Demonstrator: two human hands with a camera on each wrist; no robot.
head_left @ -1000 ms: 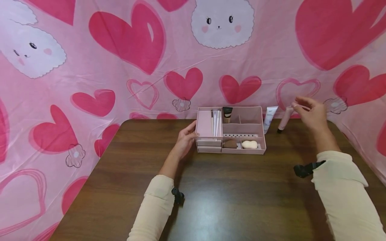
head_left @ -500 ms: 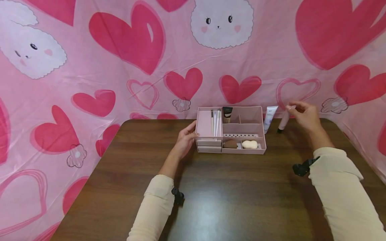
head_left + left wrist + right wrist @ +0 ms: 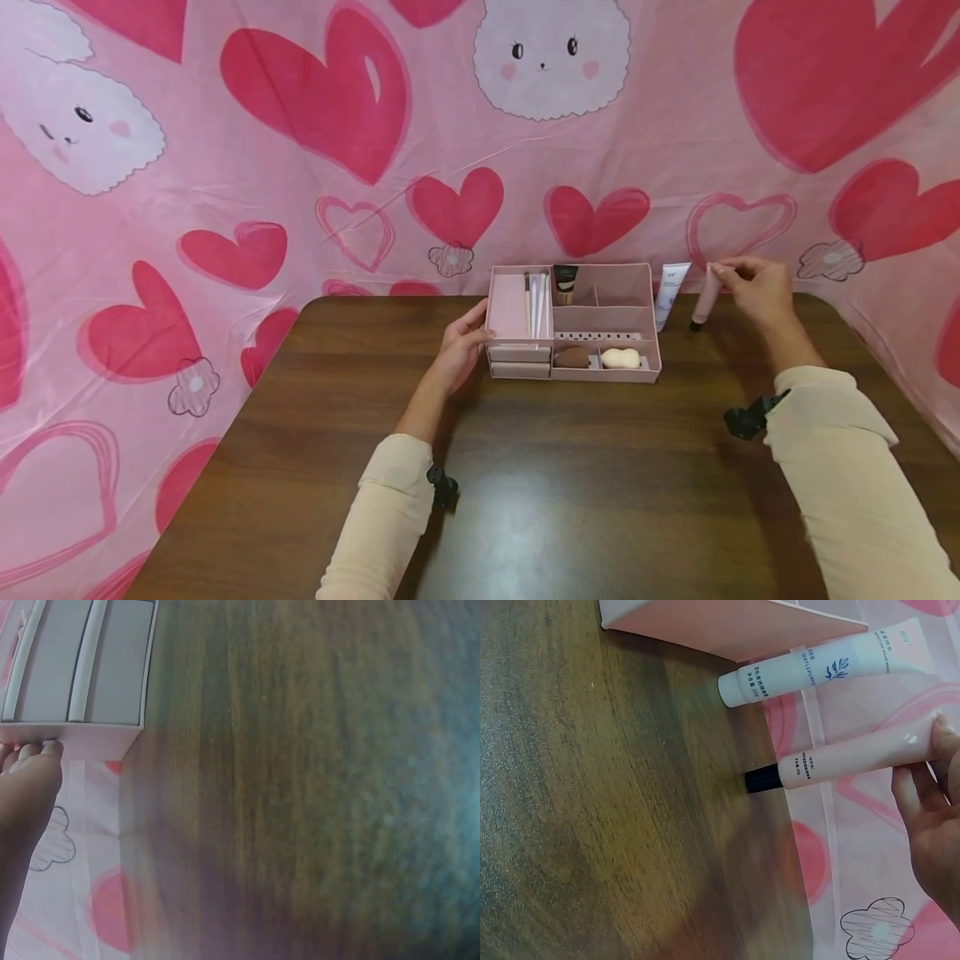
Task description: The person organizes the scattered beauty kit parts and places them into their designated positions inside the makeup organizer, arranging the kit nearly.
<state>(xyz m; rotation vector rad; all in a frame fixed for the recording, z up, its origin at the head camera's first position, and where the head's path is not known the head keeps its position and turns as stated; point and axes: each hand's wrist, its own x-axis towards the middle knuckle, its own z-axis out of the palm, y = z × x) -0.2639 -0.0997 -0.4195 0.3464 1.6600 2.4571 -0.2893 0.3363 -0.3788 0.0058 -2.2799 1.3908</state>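
Note:
My right hand pinches the flat upper end of a pink squeeze tube, whose black cap points down at the table. Just left of it, a white squeeze tube stands on its cap beside the pink makeup organizer. My left hand rests against the organizer's left side wall, its fingertips touching the wall in the left wrist view. Inside the organizer are several slim brushes, a black-topped tube, a brown sponge and a cream sponge.
The brown wooden table spreads in front of the organizer. Behind its far edge hangs a pink cloth printed with hearts. Two small drawers are set in the organizer's lower left front.
My right hand has moved left and slightly down to the pink tube's upper end. The left hand and the organizer have stayed in place.

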